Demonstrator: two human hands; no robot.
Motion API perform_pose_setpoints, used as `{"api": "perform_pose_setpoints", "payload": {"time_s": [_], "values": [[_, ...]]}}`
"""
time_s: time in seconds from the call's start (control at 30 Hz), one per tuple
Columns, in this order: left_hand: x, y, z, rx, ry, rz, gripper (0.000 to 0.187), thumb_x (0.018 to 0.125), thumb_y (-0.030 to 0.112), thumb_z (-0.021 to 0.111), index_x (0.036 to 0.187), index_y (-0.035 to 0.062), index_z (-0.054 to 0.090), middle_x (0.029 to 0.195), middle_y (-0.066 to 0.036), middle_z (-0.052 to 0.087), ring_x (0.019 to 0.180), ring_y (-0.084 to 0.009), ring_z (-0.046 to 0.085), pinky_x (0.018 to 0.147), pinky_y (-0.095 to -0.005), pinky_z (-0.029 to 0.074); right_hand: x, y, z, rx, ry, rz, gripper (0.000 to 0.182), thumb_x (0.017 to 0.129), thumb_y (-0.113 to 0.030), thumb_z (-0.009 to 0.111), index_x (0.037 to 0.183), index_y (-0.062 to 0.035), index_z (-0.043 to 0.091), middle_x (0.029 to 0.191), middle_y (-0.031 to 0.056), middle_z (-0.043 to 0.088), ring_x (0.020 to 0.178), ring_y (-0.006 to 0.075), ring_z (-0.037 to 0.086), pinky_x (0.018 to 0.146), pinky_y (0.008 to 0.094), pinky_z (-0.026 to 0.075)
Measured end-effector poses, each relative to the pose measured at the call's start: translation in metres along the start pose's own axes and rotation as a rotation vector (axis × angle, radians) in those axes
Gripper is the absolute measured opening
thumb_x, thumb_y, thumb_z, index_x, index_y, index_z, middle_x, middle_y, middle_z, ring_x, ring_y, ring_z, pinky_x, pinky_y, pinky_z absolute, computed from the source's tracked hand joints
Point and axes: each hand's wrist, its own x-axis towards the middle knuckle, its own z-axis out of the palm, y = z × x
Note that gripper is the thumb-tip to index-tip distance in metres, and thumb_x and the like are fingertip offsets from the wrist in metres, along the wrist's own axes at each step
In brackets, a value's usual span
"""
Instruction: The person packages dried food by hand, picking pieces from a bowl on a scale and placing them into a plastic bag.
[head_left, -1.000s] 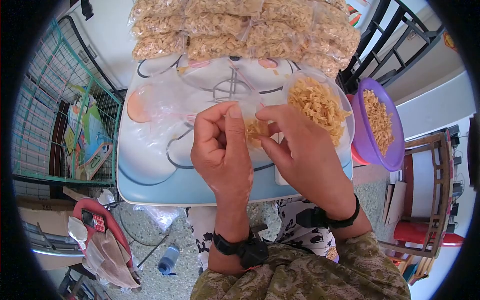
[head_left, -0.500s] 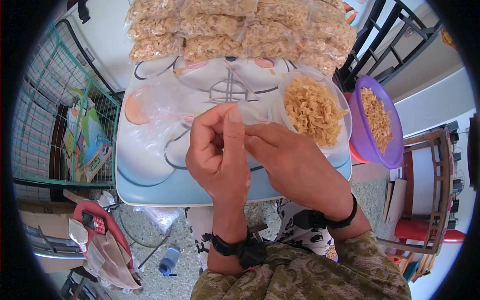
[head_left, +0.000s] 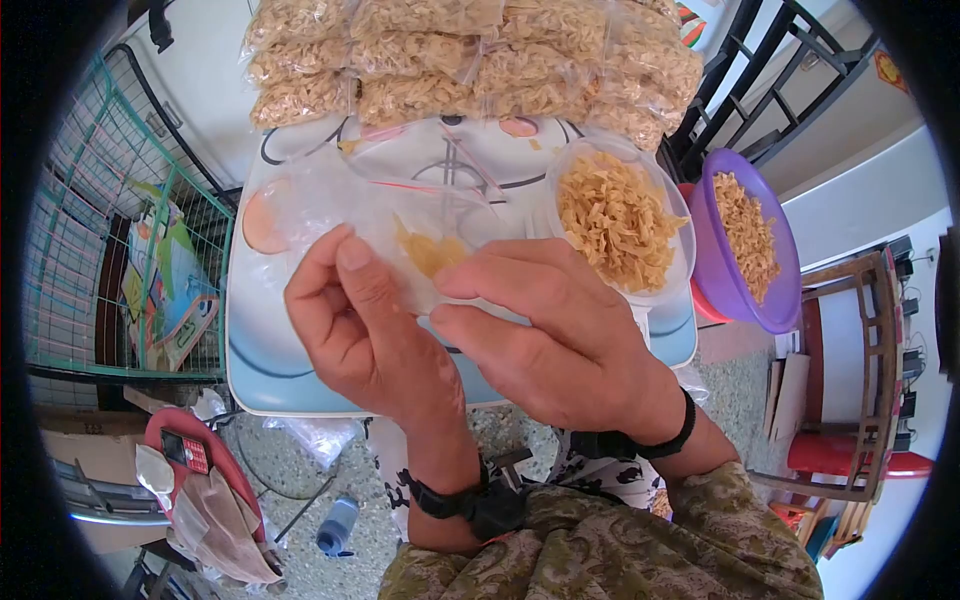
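Note:
Above the table, my left hand (head_left: 370,325) has its thumb and forefinger pinched at the edge of a clear zip bag (head_left: 400,212). My right hand (head_left: 570,330) comes in from the other side, with thumb and forefinger closed on the bag near its lower edge. A few yellow dried flakes (head_left: 432,252) show in the bag just ahead of my right fingertips. Beyond my right hand stands a round clear tub (head_left: 683,255) filled with dried flakes (head_left: 615,215). More loose clear plastic (head_left: 300,200) lies on the table to the left.
Filled bags of flakes (head_left: 415,85) are stacked along the table's far edge. A purple basin (head_left: 780,310) with more flakes stands at the right, beside a black metal rack. Left of the table (head_left: 290,380) are a green wire cage (head_left: 70,270) and a red stool (head_left: 235,465).
Both hands have moved apart, the left one shifting left. The zip bag now lies spread between them, with yellow flakes showing in it; before, the hands were together.

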Motion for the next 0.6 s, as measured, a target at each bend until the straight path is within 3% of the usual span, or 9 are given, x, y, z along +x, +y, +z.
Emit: {"api": "perform_pose_setpoints", "payload": {"time_s": [0.07, 0.2, 0.27, 0.4, 0.47, 0.5, 0.6], "values": [[-0.002, 0.0, -0.003, -0.001, -0.02, 0.063, 0.015, 0.095, 0.011, 0.055, 0.105, -0.0018, 0.054, 0.087, -0.003, 0.057, 0.074, -0.006, 0.051, 0.066, -0.0195, 0.044, 0.0, 0.0, 0.004, -0.064, 0.11, -0.098, 0.028, 0.065, 0.0, 0.071, 0.092, -0.0034, 0.066, 0.106, 0.0125, 0.061, 0.094, 0.0311, 0.062, 0.075, 0.0352, 0.052], [0.0, -0.008, 0.001, 0.148, -0.026, 0.279, 0.018, 0.096, 0.009, 0.053, 0.11, -0.0026, 0.054, 0.092, -0.003, 0.054, 0.077, -0.0055, 0.05, 0.068, -0.0188, 0.042, -0.001, -0.001, -0.005, -0.078, 0.09, -0.112, 0.029, 0.064, 0.001, 0.071, 0.092, -0.004, 0.067, 0.108, 0.0128, 0.061, 0.096, 0.0321, 0.062, 0.078, 0.0353, 0.051], [0.0, -0.006, 0.004, 0.149, -0.068, 0.21, 0.018, 0.095, 0.008, 0.053, 0.11, -0.0023, 0.055, 0.093, -0.003, 0.054, 0.076, -0.0054, 0.049, 0.068, -0.0182, 0.042, -0.002, 0.001, -0.018, -0.152, 0.049, -0.065, 0.029, 0.065, -0.001, 0.071, 0.093, -0.0048, 0.067, 0.107, 0.0133, 0.062, 0.094, 0.0318, 0.062, 0.078, 0.0355, 0.05], [0.0, -0.005, 0.003, 0.299, -0.202, 0.094, 0.013, 0.093, 0.007, 0.057, 0.103, 0.0007, 0.062, 0.088, 0.001, 0.054, 0.069, -0.0031, 0.046, 0.059, -0.0173, 0.039, -0.014, 0.013, -0.052, -0.338, 0.006, 0.24, 0.019, 0.076, -0.001, 0.066, 0.095, -0.0039, 0.065, 0.094, 0.0091, 0.065, 0.081, 0.0222, 0.06, 0.07, 0.0313, 0.047], [0.0, -0.013, 0.002, 0.273, -0.267, 0.005, 0.011, 0.092, 0.008, 0.059, 0.099, 0.0017, 0.063, 0.078, 0.004, 0.053, 0.061, -0.0007, 0.041, 0.05, -0.0172, 0.034, -0.021, 0.014, -0.072, -0.387, -0.004, 0.485, 0.018, 0.078, -0.006, 0.068, 0.096, -0.0031, 0.065, 0.091, 0.0082, 0.064, 0.076, 0.0271, 0.06, 0.067, 0.0342, 0.049], [0.0, -0.012, 0.003, 0.273, -0.267, 0.006, 0.011, 0.092, 0.008, 0.059, 0.099, 0.0017, 0.063, 0.078, 0.004, 0.053, 0.061, -0.0007, 0.041, 0.05, -0.0172, 0.034, -0.023, 0.014, -0.082, -0.388, -0.003, 0.485, 0.018, 0.078, -0.006, 0.068, 0.096, -0.0031, 0.065, 0.091, 0.0082, 0.064, 0.076, 0.0271, 0.06, 0.067, 0.0342, 0.049], [-0.001, -0.008, 0.005, 0.317, -0.286, -0.027, 0.011, 0.092, 0.008, 0.059, 0.099, 0.0015, 0.063, 0.074, 0.004, 0.053, 0.057, -0.0001, 0.039, 0.048, -0.0163, 0.032, -0.027, 0.012, -0.105, -0.413, -0.174, 0.783, 0.027, 0.075, -0.014, 0.074, 0.099, -0.0053, 0.065, 0.091, 0.0112, 0.065, 0.081, 0.0293, 0.061, 0.072, 0.0364, 0.049]]}}
